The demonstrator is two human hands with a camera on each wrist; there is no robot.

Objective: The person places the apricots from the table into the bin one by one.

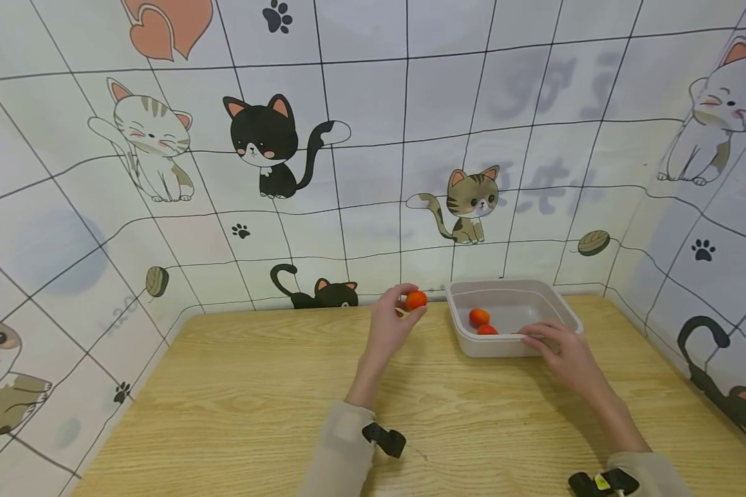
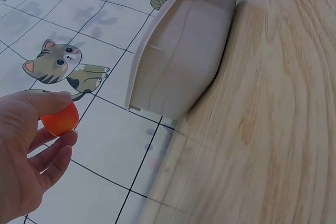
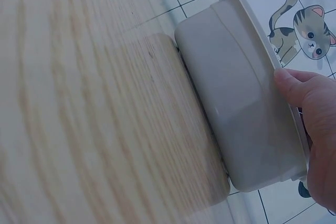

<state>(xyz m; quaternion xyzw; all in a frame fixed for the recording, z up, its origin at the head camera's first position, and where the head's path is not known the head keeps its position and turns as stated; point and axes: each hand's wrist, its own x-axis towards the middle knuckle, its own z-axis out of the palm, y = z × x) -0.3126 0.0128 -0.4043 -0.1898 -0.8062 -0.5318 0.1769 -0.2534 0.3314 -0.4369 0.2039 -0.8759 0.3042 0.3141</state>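
Note:
My left hand (image 1: 390, 323) pinches a small orange-red cherry tomato (image 1: 416, 300) between thumb and fingers, just left of a light grey plastic box (image 1: 494, 347). In the left wrist view the tomato (image 2: 61, 119) shows round and smooth at the fingertips, with the box (image 2: 184, 56) beyond it. Two more cherry tomatoes (image 1: 479, 317) lie at the left inside the box. With thumb outside and fingers over the edge, my right hand (image 1: 559, 352) grips the near rim at its right part. The right wrist view shows the thumb on the rim of the box (image 3: 236, 93).
The box stands at the back right of a wooden table (image 1: 273, 386). Behind it rises a wall covering (image 1: 373, 172) with a grid and cartoon cats, which also runs along both sides. Black wrist cameras sit on both sleeves.

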